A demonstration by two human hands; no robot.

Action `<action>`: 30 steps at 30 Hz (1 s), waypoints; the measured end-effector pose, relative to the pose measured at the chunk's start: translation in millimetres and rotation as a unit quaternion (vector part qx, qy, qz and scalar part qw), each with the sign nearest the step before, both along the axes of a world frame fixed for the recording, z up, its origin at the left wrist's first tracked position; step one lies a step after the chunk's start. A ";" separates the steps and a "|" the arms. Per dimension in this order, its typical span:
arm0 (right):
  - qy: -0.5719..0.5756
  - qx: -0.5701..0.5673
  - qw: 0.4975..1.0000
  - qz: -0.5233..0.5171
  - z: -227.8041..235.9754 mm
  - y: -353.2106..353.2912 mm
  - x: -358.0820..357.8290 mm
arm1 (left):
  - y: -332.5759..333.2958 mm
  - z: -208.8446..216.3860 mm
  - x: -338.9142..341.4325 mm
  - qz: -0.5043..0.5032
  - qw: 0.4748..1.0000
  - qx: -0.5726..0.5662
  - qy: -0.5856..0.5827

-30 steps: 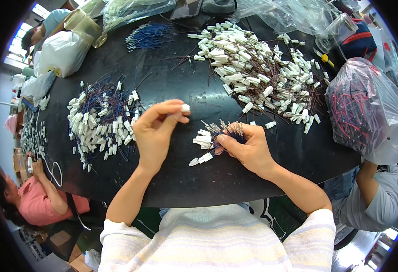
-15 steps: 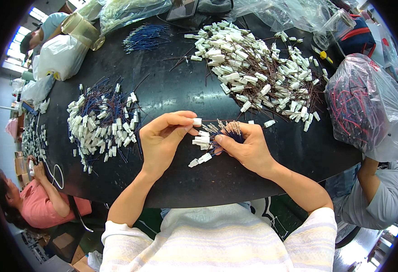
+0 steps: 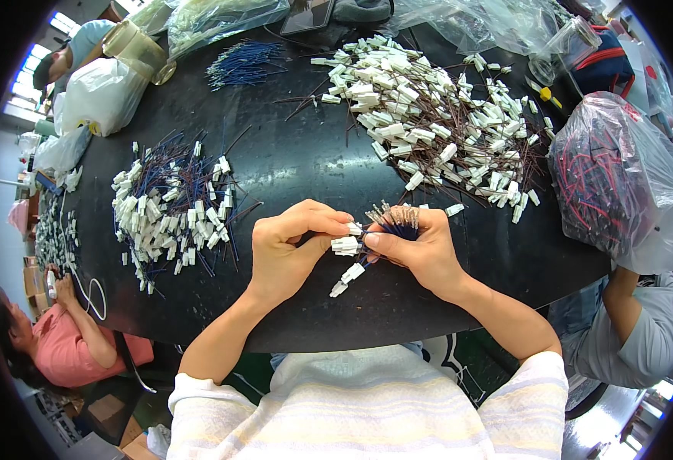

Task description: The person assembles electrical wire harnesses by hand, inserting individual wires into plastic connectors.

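Between thumb and fingertips my left hand [image 3: 290, 249] pinches a small white plastic connector [image 3: 355, 228], right at the edge of a wire bundle. My right hand [image 3: 432, 253] is closed round that bundle of dark blue wires [image 3: 399, 222], whose bare metal terminals fan out above the thumb. Several white connectors [image 3: 345, 246] stick out to the left of the right hand, just under the left fingertips. Two more connectors [image 3: 346, 279] hang lower, toward the table edge. Whether a terminal sits inside the pinched connector cannot be made out.
On the black table [image 3: 275, 161] lie a left pile of white connectors with blue wires [image 3: 171, 207], a larger pile with brown wires [image 3: 436, 115] and loose blue wires [image 3: 246, 64]. A clear bag of red-and-black wires [image 3: 608, 180] stands right. Co-workers sit on both sides.
My left hand has moved right with the connector, closing the gap to the wire bundle. The right hand stays nearly in place, with the hanging connectors shifted slightly right and down.
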State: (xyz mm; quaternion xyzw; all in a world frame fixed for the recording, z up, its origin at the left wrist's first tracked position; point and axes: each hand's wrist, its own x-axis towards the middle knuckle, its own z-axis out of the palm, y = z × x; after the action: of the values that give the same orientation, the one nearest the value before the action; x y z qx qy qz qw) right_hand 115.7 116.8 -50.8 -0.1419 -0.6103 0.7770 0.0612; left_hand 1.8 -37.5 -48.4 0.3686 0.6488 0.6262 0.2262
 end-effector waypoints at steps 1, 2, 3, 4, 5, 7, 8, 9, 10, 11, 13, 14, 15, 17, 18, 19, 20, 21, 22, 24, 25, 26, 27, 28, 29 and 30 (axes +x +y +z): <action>-0.008 -0.013 1.000 0.008 3.1 1.7 -0.4 | -0.3 0.0 0.0 0.001 1.000 0.002 0.001; -0.016 -0.025 0.999 0.016 4.8 2.9 -0.4 | -0.7 -0.2 0.1 0.001 1.000 0.002 0.001; -0.015 -0.025 0.999 0.016 4.4 3.8 -0.1 | -0.8 -0.5 -0.2 0.007 1.000 0.002 -0.002; -0.039 -0.056 0.998 0.011 3.6 4.4 0.3 | -0.9 -0.8 -0.4 0.013 1.000 0.003 -0.005; -0.063 -0.086 0.994 0.007 3.1 4.6 0.7 | -0.9 -1.1 -0.4 0.018 1.000 0.003 -0.007; -0.049 -0.070 0.996 -0.002 4.3 1.0 0.5 | -0.3 -0.1 0.6 0.020 1.000 -0.002 0.007; -0.035 -0.054 0.998 -0.010 4.5 -0.2 0.6 | -0.2 -0.1 1.3 0.023 0.999 -0.007 0.021; -0.035 -0.054 0.998 -0.010 4.3 -0.3 1.0 | -0.9 -0.4 1.8 0.023 1.000 -0.007 0.021; -0.026 -0.024 0.999 0.000 3.2 -0.2 1.4 | -1.8 -1.2 2.2 0.010 0.999 -0.009 0.031; -0.017 0.005 1.000 0.011 1.8 -0.3 1.7 | -2.1 -1.8 2.2 -0.003 0.999 -0.010 0.041; -0.008 0.005 1.000 0.002 -2.9 -2.8 1.6 | -0.2 0.0 2.4 0.006 0.997 -0.008 0.076; 0.002 0.004 1.000 -0.008 -3.8 -3.6 1.2 | 0.7 1.4 1.8 0.015 0.994 -0.006 0.110; 0.003 0.005 1.000 -0.006 -2.9 -3.8 0.5 | 0.9 2.7 -0.4 0.017 0.994 -0.006 0.111; 0.004 0.004 1.000 -0.002 1.3 -3.7 -1.7 | 0.4 6.3 -8.8 -0.025 0.994 -0.011 0.106; 0.009 0.004 1.000 0.002 2.9 -3.9 -3.4 | -0.5 6.6 -14.7 -0.042 0.999 0.021 0.019; -0.009 -0.001 1.000 -0.004 4.9 -3.5 -4.5 | -1.2 13.6 -17.1 -0.042 0.999 0.023 0.000; -0.026 -0.006 1.000 -0.010 6.6 -2.8 -5.2 | 0.5 17.9 -15.6 -0.044 0.997 -0.032 0.053; -0.018 -0.005 1.000 -0.005 4.0 -3.6 -6.4 | 3.1 20.4 -12.1 -0.044 0.989 -0.087 0.107; -0.006 0.032 0.999 -0.017 -0.3 -4.3 -4.9 | 7.6 21.2 -1.7 -0.044 0.984 -0.110 0.135; 0.011 0.029 0.999 -0.024 -1.9 -6.3 -3.9 | 8.1 12.4 6.9 -0.048 0.973 -0.095 0.207; 0.021 0.030 0.999 -0.014 0.0 -7.0 -2.4 | 7.8 10.5 11.5 -0.030 0.971 -0.081 0.221; 0.017 0.021 0.999 -0.020 2.3 -7.4 -0.8 | 7.1 4.9 16.3 -0.010 0.982 -0.072 0.174; 0.012 0.012 1.000 -0.026 4.1 -9.0 -0.6 | 8.3 0.7 20.7 0.009 0.990 -0.060 0.126; 0.014 0.013 0.999 -0.042 11.0 -12.9 -1.8 | 11.2 3.2 24.5 0.039 0.980 -0.023 0.195; 0.026 0.013 0.999 -0.029 10.4 -15.0 -1.9 | 12.2 2.3 30.9 0.046 0.992 -0.018 0.119; 0.025 0.012 0.999 -0.042 9.1 -14.6 -1.0 | 12.6 2.4 31.8 0.050 0.991 -0.010 0.121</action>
State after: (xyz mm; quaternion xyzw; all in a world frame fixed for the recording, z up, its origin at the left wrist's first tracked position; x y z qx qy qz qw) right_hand 114.6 102.2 -41.8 -0.1474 -0.6112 0.7697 0.1107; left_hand 33.7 -24.9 -46.0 0.4064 0.6950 0.5812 0.1184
